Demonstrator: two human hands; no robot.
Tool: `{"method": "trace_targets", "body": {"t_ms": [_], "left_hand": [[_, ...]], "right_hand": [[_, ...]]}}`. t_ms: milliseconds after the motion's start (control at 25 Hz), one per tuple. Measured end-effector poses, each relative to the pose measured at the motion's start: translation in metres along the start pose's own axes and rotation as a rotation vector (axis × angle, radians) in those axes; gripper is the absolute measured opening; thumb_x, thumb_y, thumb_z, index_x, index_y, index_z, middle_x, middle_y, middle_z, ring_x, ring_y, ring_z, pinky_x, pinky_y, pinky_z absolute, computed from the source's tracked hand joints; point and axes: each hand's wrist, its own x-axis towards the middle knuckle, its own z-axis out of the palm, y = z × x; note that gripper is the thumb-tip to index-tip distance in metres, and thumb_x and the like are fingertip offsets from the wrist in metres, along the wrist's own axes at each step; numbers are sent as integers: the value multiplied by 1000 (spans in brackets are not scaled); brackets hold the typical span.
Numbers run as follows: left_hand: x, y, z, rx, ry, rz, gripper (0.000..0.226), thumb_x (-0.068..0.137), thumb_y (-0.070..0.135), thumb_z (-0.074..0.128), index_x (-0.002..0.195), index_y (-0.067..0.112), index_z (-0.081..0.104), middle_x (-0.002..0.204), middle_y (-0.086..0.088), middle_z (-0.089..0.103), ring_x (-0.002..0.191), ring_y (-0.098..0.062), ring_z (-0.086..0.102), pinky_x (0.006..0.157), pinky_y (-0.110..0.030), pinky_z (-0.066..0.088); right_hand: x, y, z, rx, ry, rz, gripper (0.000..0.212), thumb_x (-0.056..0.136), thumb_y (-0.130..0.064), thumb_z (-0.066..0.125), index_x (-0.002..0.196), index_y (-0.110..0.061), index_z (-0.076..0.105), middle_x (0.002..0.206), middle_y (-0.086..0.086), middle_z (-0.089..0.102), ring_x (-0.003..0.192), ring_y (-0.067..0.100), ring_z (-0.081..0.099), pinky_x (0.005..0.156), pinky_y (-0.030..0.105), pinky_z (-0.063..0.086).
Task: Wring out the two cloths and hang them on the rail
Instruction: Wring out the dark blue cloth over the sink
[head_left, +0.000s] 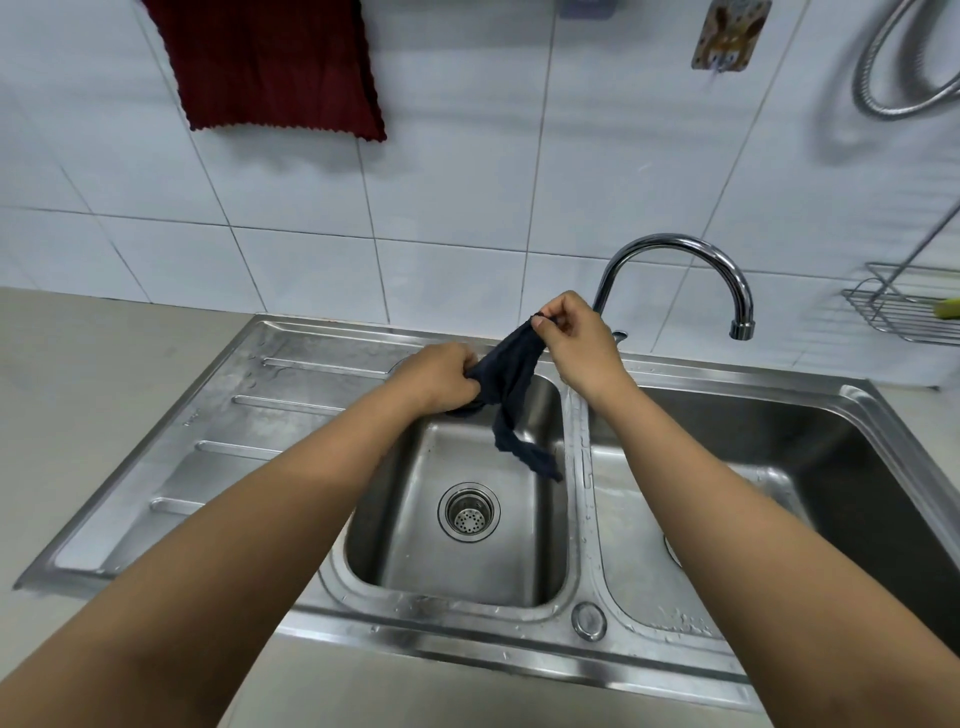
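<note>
A dark navy cloth (506, 382) is stretched between both hands above the small left basin of the steel sink (322, 364). My left hand (439, 376) is closed around its lower bunched part. My right hand (574, 343) pinches its upper corner, held higher and to the right. A loose tail of the cloth dangles down into the basin. A dark red cloth (275, 62) hangs flat against the tiled wall at the top left; whatever holds it up is out of the frame.
A curved chrome tap (691, 260) stands behind the sink, its spout over the large right basin (831, 467). A wire rack (904, 312) holding something yellow-green is fixed at the right wall. A shower hose (883, 78) loops at the top right. The drain strainer (469, 512) lies below the cloth.
</note>
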Motion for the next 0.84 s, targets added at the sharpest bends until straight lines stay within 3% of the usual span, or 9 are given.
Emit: {"method": "trace_targets", "body": {"t_ms": [80, 160, 280, 360, 480, 560, 680, 760, 840], "left_hand": [[0, -5, -5, 83, 8, -45, 17, 85, 26, 53, 68, 24, 48, 84, -1, 60, 90, -28, 58, 80, -35, 47], [1, -13, -7, 68, 41, -55, 25, 91, 35, 52, 68, 23, 50, 86, -3, 59, 91, -28, 56, 86, -37, 47], [-2, -21, -8, -512, 124, 3, 27, 94, 28, 55, 69, 19, 54, 80, -1, 57, 80, -19, 52, 71, -29, 41], [-5, -21, -10, -761, 160, 33, 28, 94, 25, 55, 67, 20, 52, 70, 3, 52, 71, -12, 48, 67, -27, 37], [-6, -21, -13, -678, 94, 110, 26, 93, 27, 58, 68, 19, 53, 64, 5, 50, 63, -7, 46, 64, -25, 37], [-7, -24, -19, -614, -51, 148, 20, 91, 26, 61, 73, 19, 58, 64, 7, 52, 64, -8, 47, 64, -23, 39], [-7, -30, -26, -314, -157, 164, 13, 89, 22, 63, 87, 9, 65, 74, -1, 56, 70, -16, 51, 69, -30, 42], [-3, -32, -28, -70, -33, 154, 21, 91, 23, 60, 90, 3, 65, 86, -11, 61, 80, -23, 54, 75, -32, 43], [-4, -33, -29, -1, 163, 127, 28, 95, 29, 53, 87, 3, 63, 93, -12, 58, 86, -25, 54, 76, -31, 41]], "right_hand": [[2, 2, -1, 1, 92, 8, 10, 91, -18, 58, 83, -20, 52, 75, -12, 55, 73, 13, 52, 67, 20, 41], [5, 4, -6, -33, 172, 5, 8, 90, -18, 57, 83, -19, 53, 79, -10, 55, 78, 14, 53, 70, 23, 42], [9, 6, -13, -104, 224, 7, 6, 89, -21, 57, 84, -19, 55, 91, -5, 54, 87, 16, 52, 79, 30, 41], [8, 4, -13, -82, 220, 20, 8, 90, -21, 56, 84, -18, 53, 86, -7, 55, 83, 14, 51, 73, 27, 37], [8, 1, -14, -28, 261, 64, 11, 91, -20, 54, 82, -18, 48, 75, -10, 56, 75, 19, 56, 67, 28, 40], [8, 0, -17, 5, 280, 113, 16, 92, -19, 52, 78, -22, 45, 78, -4, 60, 64, 21, 62, 60, 22, 45], [3, 1, -18, 11, 285, 160, 13, 94, -18, 50, 82, -19, 45, 83, 6, 63, 42, 7, 60, 39, 8, 33], [0, 2, -17, 10, 298, 171, 12, 95, -19, 50, 84, -18, 45, 82, 8, 63, 35, 1, 56, 36, 7, 31], [-2, 0, -17, 26, 332, 180, 10, 95, -19, 50, 86, -17, 45, 82, 10, 63, 34, 1, 55, 36, 8, 31]]}}
